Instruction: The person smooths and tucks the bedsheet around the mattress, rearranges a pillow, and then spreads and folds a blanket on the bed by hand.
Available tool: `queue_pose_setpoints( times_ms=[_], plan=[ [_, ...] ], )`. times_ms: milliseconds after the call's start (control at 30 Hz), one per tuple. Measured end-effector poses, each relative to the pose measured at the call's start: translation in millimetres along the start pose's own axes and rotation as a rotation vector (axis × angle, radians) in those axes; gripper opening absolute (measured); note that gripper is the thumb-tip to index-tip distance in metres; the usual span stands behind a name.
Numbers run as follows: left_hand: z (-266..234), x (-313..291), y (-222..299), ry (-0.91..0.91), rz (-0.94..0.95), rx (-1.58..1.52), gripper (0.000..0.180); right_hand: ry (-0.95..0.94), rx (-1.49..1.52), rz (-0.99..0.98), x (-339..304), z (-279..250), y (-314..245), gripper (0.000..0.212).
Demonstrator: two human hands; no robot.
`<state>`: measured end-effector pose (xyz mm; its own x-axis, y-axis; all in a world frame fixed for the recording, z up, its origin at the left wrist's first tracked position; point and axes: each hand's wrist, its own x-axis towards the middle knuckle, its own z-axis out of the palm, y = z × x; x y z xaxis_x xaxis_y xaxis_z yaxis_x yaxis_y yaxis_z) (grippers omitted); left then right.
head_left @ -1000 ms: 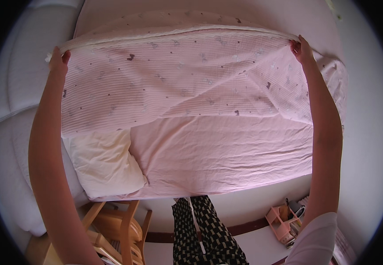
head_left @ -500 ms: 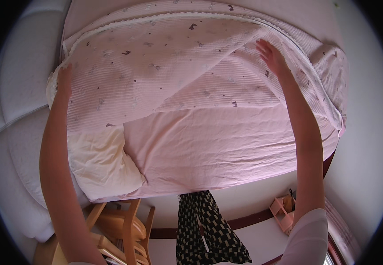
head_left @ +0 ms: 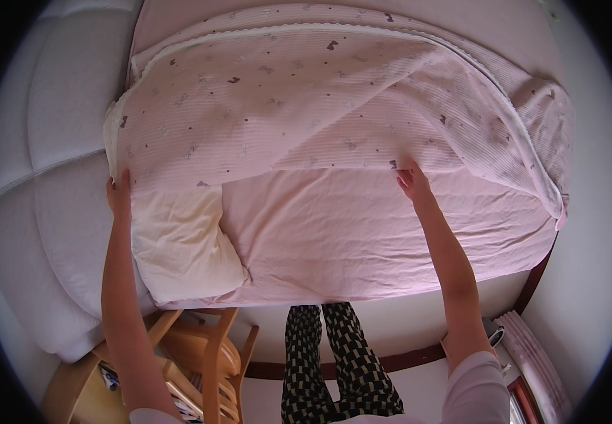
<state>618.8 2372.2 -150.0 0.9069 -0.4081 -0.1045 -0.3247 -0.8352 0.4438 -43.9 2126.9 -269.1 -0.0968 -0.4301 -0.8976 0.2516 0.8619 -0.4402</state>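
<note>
A pink quilt (head_left: 249, 120) with small bow prints and a white scalloped border lies partly folded over on the bed. At its near left corner, my left hand (head_left: 118, 194) is closed with the quilt's edge between thumb and fingers. My right hand (head_left: 414, 184) is at the quilt's near edge, right of the middle, its fingers loosely bent and apart; a blur there hides whether it touches the cloth. Below the quilt shows a wrinkled pink sheet (head_left: 348, 233). A cream pillow (head_left: 186, 244) lies at the left, its far side under the quilt.
A padded grey headboard (head_left: 69, 219) runs along the left. Wooden chairs (head_left: 210, 367) stand at the bed's near left side. My legs in patterned trousers (head_left: 341, 360) are close to the bed's near edge. On the right are a pale wall (head_left: 595, 212) and a pink curtain (head_left: 532, 360).
Both hands have come nearer to me, the right one down from the quilt's upper part to its near edge. The quilt's left near edge has lifted slightly off the pillow. The view has shifted.
</note>
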Motion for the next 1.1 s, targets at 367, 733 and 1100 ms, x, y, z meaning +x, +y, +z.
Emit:
queue_pose_setpoints(
  times_ms=[367,733,1100],
  plan=[
    [-15.0,-15.7,10.3,-0.382,-0.084,-0.291,0.053,-0.079,0.222,-0.097,-18.7,34.8,-28.4,0.023],
    [-82.6,-6.5,31.3,-0.222,0.027,-0.797,0.039,-0.005,0.194,-0.379,-143.5,-7.9,-53.9,0.012],
    [-250.1,-128.3,26.3,-0.177,0.299,-0.548,0.035,0.035,0.074,-0.266,-275.7,-143.7,57.9,0.027]
  ],
)
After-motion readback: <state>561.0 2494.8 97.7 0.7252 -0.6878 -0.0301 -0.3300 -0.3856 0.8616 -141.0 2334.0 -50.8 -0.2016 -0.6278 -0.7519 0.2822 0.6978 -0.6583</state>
